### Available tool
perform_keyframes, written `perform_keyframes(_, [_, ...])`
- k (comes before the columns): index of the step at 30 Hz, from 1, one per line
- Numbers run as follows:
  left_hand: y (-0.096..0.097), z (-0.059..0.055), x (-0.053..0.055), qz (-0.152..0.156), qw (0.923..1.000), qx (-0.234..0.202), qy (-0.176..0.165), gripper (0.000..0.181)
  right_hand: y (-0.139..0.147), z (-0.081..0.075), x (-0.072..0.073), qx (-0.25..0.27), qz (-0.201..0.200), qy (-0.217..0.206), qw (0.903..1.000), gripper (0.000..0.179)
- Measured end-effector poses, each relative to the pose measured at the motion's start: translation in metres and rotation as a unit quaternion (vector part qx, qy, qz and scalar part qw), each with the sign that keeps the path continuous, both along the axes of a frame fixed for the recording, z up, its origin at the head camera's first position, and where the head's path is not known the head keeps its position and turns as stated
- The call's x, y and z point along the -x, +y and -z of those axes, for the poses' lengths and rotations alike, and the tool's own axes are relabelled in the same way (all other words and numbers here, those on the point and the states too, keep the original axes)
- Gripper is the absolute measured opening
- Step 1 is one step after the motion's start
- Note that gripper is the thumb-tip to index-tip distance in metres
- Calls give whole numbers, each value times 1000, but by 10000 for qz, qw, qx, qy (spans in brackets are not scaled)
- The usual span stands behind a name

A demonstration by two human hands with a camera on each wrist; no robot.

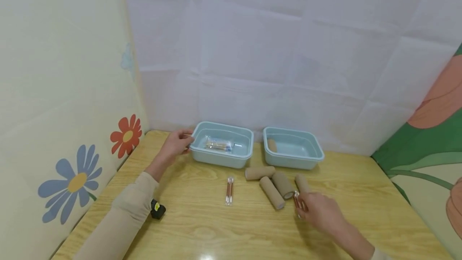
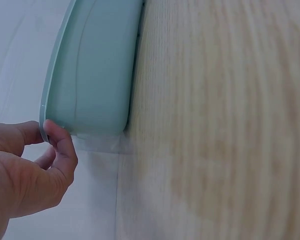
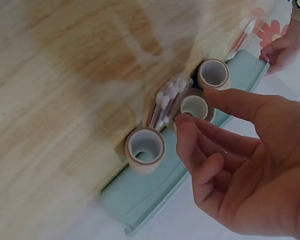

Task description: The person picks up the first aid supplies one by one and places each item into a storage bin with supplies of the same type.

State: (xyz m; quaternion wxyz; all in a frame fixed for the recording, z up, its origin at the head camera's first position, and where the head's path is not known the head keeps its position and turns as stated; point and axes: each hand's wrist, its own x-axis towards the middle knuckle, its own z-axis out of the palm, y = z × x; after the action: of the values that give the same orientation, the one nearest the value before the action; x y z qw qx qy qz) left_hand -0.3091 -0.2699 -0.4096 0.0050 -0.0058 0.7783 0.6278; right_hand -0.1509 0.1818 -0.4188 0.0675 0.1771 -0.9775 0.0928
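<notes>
My left hand (image 1: 177, 143) pinches the left rim of a light blue plastic bin (image 1: 220, 160); in the left wrist view, thumb and fingers (image 2: 65, 152) meet at that rim. A clear packet of cotton swabs (image 1: 218, 145) lies inside the bin. My right hand (image 1: 320, 212) is at another clear packet of cotton swabs (image 3: 166, 102), near several cardboard tubes (image 3: 146, 147). Its thumb and index fingertip stand apart, close to the wrapper; any contact is hard to make out. A third swab packet (image 1: 229, 191) lies on the table in front of the left bin.
A second light blue bin (image 1: 294, 161) stands to the right, with one cardboard tube (image 1: 272, 145) in it. More tubes (image 1: 272, 193) lie in front of it on the wooden table (image 1: 195, 220). White cloth (image 1: 252, 51) hangs behind the bins.
</notes>
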Motion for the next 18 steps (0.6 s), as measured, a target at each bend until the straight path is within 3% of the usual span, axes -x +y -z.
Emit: perform_keyframes(18, [-3, -1, -3, -89, 10000, 11, -10, 45, -3, 8, -4, -101, 717, -574, 9957, 43])
